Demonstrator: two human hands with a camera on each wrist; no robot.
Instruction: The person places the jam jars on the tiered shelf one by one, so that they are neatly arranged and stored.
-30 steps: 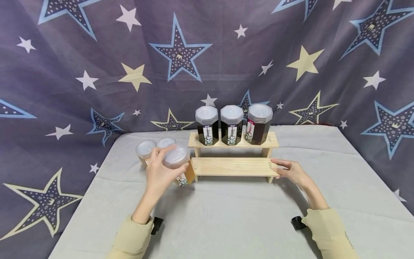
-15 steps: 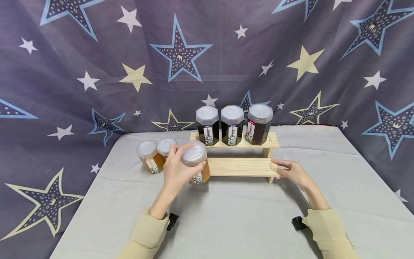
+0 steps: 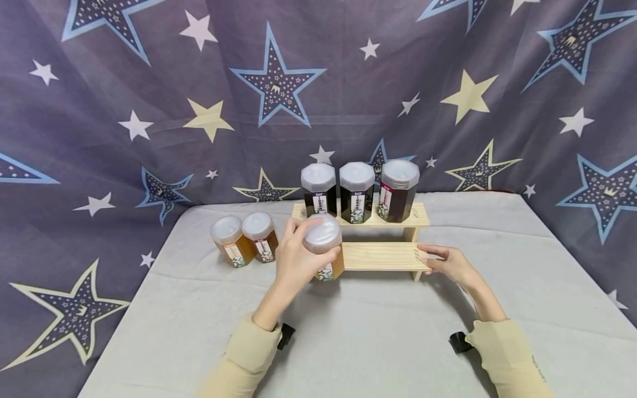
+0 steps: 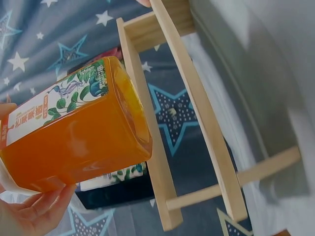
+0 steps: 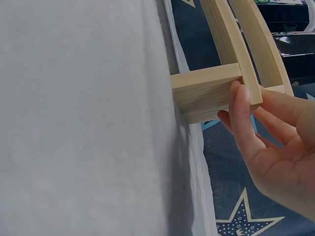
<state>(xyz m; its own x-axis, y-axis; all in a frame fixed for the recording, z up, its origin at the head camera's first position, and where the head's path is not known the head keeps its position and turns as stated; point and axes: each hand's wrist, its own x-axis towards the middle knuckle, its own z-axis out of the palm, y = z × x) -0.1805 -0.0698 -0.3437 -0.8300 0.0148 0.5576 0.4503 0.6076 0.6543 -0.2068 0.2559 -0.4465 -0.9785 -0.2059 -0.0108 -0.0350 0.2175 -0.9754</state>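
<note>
My left hand (image 3: 296, 255) grips an amber honey jar (image 4: 78, 132) near its pale plastic lid (image 3: 322, 232). In the left wrist view the jar is tilted in the picture, and its base stands apart from the table, close to the wooden rack's lower shelf. At the other end of the two-tier wooden rack (image 3: 380, 256), my right hand (image 3: 450, 264) pinches the lower shelf's right end (image 5: 253, 93) between thumb and fingers. Three dark jars (image 3: 356, 193) with frosted lids stand upright on the upper shelf; the held jar partly covers the leftmost.
Left of the rack, an amber jar (image 3: 233, 243) and a browner jar (image 3: 261, 237) stand side by side on the light grey cloth (image 3: 378, 331). Behind the table hangs a dark curtain (image 3: 348, 94) printed with stars.
My left hand has carried the amber honey jar rightward, from beside the rack to in front of the lower shelf's left part. The right hand keeps its place on the shelf end.
</note>
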